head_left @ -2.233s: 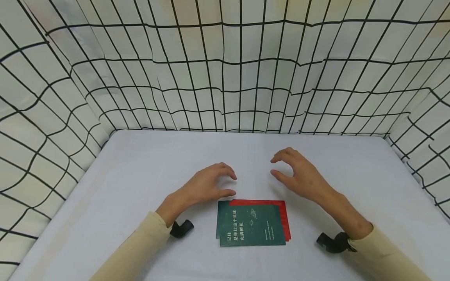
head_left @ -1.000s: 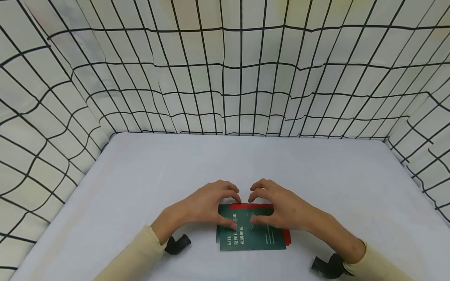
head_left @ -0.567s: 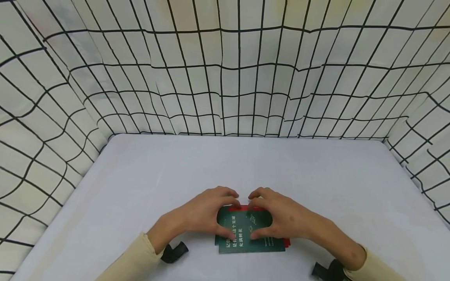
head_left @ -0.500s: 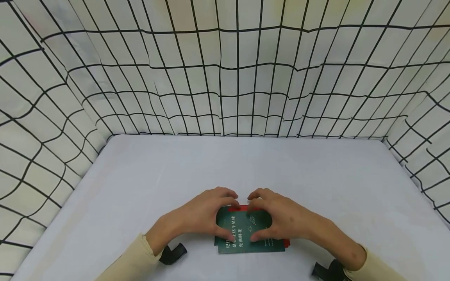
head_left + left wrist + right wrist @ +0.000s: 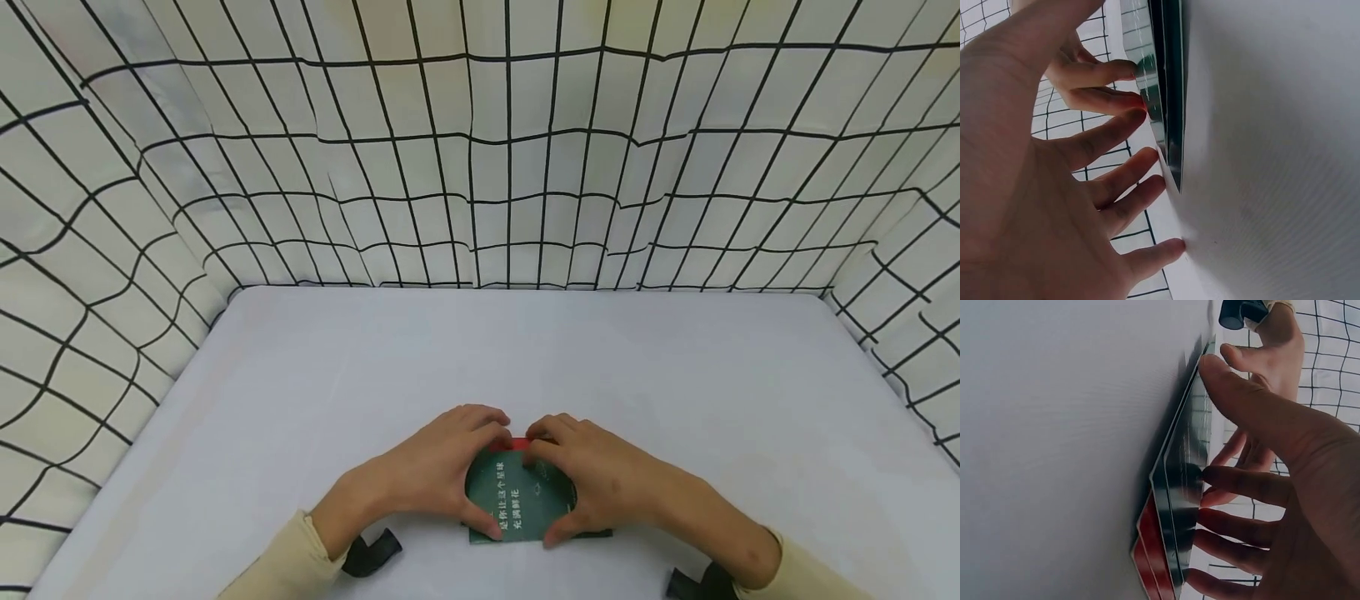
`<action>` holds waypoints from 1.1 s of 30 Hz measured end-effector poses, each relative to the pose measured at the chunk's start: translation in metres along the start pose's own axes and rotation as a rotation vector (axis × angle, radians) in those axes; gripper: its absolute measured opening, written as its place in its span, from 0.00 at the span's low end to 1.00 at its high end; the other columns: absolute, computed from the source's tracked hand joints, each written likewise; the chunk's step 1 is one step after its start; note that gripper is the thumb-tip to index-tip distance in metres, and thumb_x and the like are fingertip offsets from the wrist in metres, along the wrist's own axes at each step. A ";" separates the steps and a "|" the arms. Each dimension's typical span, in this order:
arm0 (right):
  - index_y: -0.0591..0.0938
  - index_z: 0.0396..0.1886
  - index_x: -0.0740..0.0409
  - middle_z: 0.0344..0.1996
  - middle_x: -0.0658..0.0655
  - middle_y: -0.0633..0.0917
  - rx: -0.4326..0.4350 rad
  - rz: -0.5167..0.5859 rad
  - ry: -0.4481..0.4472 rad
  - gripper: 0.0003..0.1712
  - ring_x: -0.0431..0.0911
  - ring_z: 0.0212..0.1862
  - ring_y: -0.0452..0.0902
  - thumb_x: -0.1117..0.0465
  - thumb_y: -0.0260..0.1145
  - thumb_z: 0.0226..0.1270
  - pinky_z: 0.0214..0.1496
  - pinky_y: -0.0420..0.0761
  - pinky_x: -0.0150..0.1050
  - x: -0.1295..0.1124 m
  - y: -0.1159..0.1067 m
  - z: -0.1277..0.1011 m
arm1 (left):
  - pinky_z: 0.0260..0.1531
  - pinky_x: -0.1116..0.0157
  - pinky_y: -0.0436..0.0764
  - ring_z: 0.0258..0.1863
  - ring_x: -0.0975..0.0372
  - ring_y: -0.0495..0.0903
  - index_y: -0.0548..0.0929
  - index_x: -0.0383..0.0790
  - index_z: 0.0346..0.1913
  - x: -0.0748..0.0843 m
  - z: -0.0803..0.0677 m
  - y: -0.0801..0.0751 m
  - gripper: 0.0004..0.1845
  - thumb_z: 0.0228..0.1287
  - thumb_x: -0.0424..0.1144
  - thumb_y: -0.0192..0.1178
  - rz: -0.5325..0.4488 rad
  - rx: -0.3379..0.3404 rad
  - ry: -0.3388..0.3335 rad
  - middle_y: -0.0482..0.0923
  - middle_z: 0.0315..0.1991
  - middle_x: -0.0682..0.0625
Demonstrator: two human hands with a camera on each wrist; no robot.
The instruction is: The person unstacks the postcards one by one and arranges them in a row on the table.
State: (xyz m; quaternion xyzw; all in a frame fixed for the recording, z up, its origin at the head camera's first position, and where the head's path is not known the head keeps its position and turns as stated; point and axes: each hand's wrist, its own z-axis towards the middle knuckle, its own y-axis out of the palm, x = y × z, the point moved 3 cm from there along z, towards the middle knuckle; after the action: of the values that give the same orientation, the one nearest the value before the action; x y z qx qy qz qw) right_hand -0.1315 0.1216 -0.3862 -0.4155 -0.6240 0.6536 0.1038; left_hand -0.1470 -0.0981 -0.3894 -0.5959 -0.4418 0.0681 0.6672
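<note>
A dark green card (image 5: 517,496) with white writing lies on top of a small stack on the white table, a strip of a red card (image 5: 519,444) showing beyond its far edge. My left hand (image 5: 442,462) grips its left part, thumb at the near edge and fingers toward the far edge. On the other side my right hand (image 5: 607,475) grips likewise, hiding the stack's right end. In the right wrist view, red cards (image 5: 1150,550) lie beneath the green layers (image 5: 1185,456). Narrow gaps part the layers (image 5: 1172,81) in the left wrist view.
White table surface (image 5: 480,358) stretches beyond and beside the stack. A white wall with black grid netting (image 5: 510,167) stands behind the table and along both sides. Black wrist cameras (image 5: 371,552) sit under the cuffs.
Both hands came in from beyond and beside the stack onto the green card. Their thumbs then slid toward its near edge, and the right hand now covers the red at the right.
</note>
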 end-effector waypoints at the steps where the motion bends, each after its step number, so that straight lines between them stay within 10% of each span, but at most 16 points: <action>1: 0.80 0.59 0.41 0.66 0.45 0.75 -0.004 -0.007 -0.002 0.41 0.41 0.66 0.71 0.31 0.82 0.47 0.71 0.77 0.49 -0.001 0.000 0.000 | 0.79 0.50 0.66 0.74 0.60 0.66 0.77 0.52 0.65 0.000 0.000 0.000 0.46 0.43 0.68 0.80 0.006 -0.002 0.000 0.70 0.71 0.54; 33: 0.76 0.66 0.47 0.68 0.48 0.77 0.034 -0.113 0.016 0.40 0.44 0.69 0.73 0.38 0.78 0.57 0.74 0.76 0.50 -0.008 -0.002 0.005 | 0.80 0.52 0.65 0.77 0.57 0.65 0.66 0.43 0.77 0.003 -0.003 -0.002 0.55 0.49 0.63 0.79 0.073 -0.032 -0.047 0.67 0.76 0.51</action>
State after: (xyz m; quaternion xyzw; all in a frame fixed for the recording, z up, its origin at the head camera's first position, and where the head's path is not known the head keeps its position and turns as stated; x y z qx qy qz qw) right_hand -0.1302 0.1132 -0.3812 -0.3829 -0.6345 0.6538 0.1528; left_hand -0.1440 -0.0990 -0.3860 -0.6206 -0.4362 0.0991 0.6440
